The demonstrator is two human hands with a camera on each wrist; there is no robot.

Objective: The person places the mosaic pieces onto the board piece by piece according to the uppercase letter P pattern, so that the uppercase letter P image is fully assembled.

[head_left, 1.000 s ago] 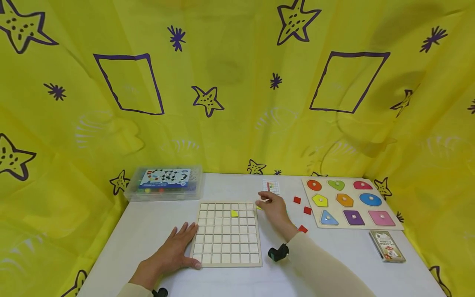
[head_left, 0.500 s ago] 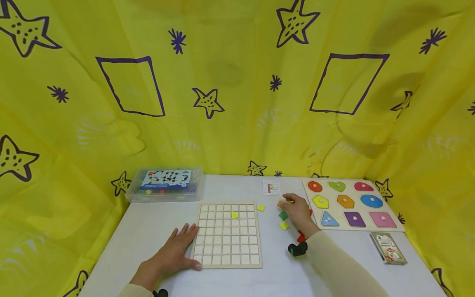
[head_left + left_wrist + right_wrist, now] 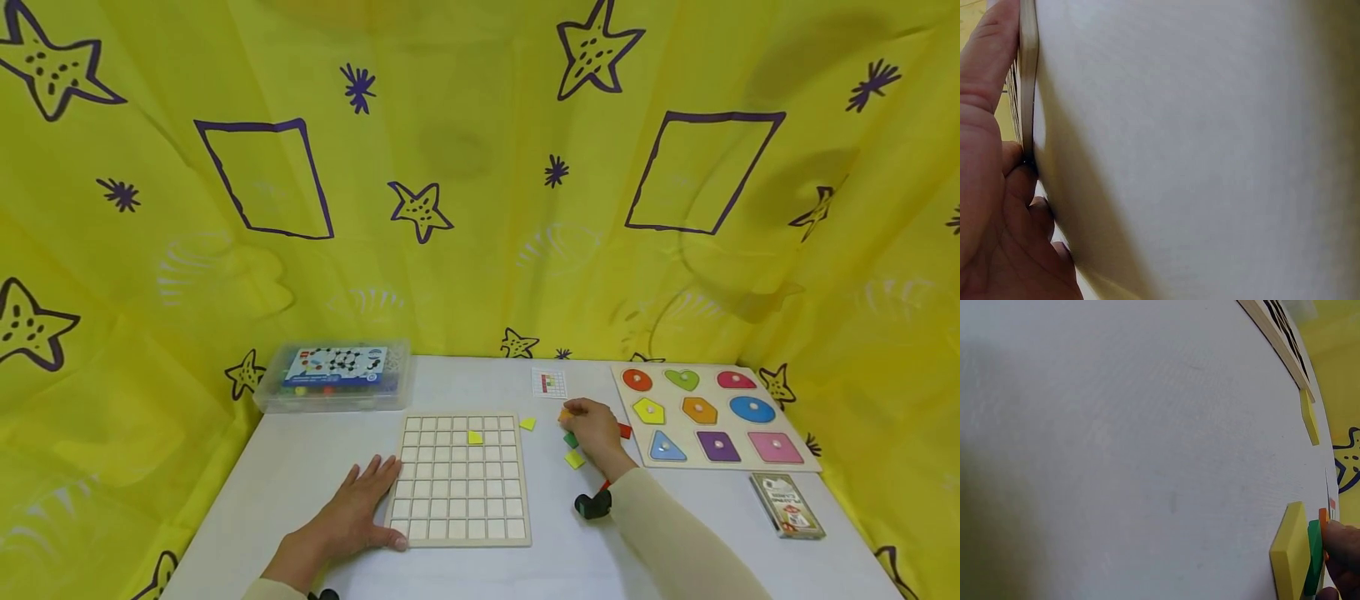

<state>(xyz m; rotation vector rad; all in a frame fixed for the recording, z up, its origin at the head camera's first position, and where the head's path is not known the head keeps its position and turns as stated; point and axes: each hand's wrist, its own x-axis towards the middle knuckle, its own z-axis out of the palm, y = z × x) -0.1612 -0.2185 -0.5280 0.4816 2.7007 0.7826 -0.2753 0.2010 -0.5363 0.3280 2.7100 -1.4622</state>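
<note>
Your right hand (image 3: pixel 596 431) pinches an orange tile (image 3: pixel 564 414) at its fingertips; green tile (image 3: pixel 572 439) just below. Your left hand (image 3: pixel 352 508) lies flat, fingers straight, against the grid board (image 3: pixel 459 480) edge; bare table (image 3: pixel 300 467) beyond.

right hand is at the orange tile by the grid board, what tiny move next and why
Probably close the fingertips on the orange tile and lift it just off the table. The right hand has its fingers at that tile but no firm pinch shows, a green tile sits right beside it, and the left hand lies flat against the grid board, which holds only one yellow tile.
</note>
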